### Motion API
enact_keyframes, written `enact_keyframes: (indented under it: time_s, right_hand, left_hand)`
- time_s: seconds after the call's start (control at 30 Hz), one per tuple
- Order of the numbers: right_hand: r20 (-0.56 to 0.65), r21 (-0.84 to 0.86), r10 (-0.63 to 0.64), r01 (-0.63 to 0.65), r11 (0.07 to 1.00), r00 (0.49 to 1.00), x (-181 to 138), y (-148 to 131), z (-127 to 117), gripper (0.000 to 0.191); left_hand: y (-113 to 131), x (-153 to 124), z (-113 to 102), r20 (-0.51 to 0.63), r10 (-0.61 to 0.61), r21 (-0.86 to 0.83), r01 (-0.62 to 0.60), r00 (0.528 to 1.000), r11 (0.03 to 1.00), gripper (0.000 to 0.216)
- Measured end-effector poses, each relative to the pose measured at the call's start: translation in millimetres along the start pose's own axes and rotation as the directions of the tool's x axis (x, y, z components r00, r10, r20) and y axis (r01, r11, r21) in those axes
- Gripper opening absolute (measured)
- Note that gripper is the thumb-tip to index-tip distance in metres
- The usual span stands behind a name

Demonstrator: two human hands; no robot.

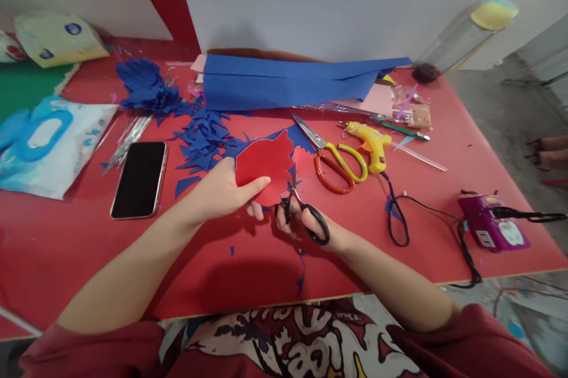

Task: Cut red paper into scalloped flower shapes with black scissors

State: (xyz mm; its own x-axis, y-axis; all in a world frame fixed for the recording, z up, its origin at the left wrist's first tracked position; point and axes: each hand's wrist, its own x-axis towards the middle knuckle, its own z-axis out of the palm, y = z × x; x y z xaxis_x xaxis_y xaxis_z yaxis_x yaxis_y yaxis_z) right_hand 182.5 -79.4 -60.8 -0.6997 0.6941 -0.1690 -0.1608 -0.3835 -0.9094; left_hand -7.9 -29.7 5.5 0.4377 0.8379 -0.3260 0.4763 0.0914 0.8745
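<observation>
My left hand (226, 189) pinches a piece of red paper (264, 164) with a scalloped edge, held just above the red table (248, 271). My right hand (302, 224) grips small black-handled scissors (306, 212), fingers through the loops, blades pointing up into the red paper's right edge. A blue piece shows behind the red paper.
A black phone (139, 178) lies left of my hands. Blue paper scraps (202, 138), a blue paper flower (146, 85) and folded blue sheets (284, 82) lie behind. Orange-yellow scissors (337, 159), a yellow glue gun (370, 144) with black cord, and a purple power strip (492, 229) lie right.
</observation>
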Motion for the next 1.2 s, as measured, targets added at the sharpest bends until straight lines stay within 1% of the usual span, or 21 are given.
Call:
enact_keyframes:
  time_s: [0.27, 0.4, 0.5, 0.6, 0.7, 0.8, 0.97, 1.1, 1.2]
  right_hand:
    - [0.012, -0.055, -0.073, 0.073, 0.996, 0.997, 2, 3, -1, 0.059]
    - [-0.005, -0.043, -0.078, 0.077, 0.996, 0.997, 2, 5, -1, 0.060]
    - [-0.015, -0.042, -0.086, 0.085, 0.995, 0.996, 2, 5, 0, 0.059]
    - [-0.018, -0.056, -0.100, 0.099, 0.994, 0.995, 2, 3, 1, 0.058]
    - [-0.025, -0.057, -0.111, 0.110, 0.992, 0.993, 2, 0, 2, 0.057]
    - [-0.035, -0.070, -0.109, 0.106, 0.992, 0.993, 2, -1, 2, 0.057]
    - [-0.037, -0.103, -0.106, 0.102, 0.989, 0.994, 2, -2, 2, 0.058]
    - [-0.042, -0.111, -0.089, 0.084, 0.990, 0.995, 2, -3, 1, 0.059]
    - [-0.015, -0.098, -0.089, 0.087, 0.991, 0.996, 2, -2, 0, 0.058]
  left_hand:
    - [1, 0, 2, -0.019, 0.014, -0.044, -0.015, 1.000, 0.999, 0.026]
    - [0, 1, 3, -0.011, 0.006, -0.062, -0.006, 1.000, 0.998, 0.017]
    - [0, 1, 3, -0.015, -0.002, -0.072, 0.001, 1.000, 0.997, 0.015]
    - [1, 1, 3, -0.017, 0.003, -0.081, -0.004, 1.000, 0.997, 0.021]
    - [2, 0, 2, -0.005, 0.019, -0.057, -0.020, 1.000, 0.998, 0.030]
    - [2, 0, 0, 0.005, 0.027, -0.033, -0.027, 1.000, 0.999, 0.034]
    - [2, 0, -2, 0.005, 0.004, -0.009, -0.004, 1.000, 1.000, 0.034]
    - [0, 0, -6, 0.006, 0.038, 0.008, -0.038, 0.999, 0.999, 0.034]
    - [-1, 0, -8, 0.018, 0.016, 0.010, -0.016, 1.000, 1.000, 0.032]
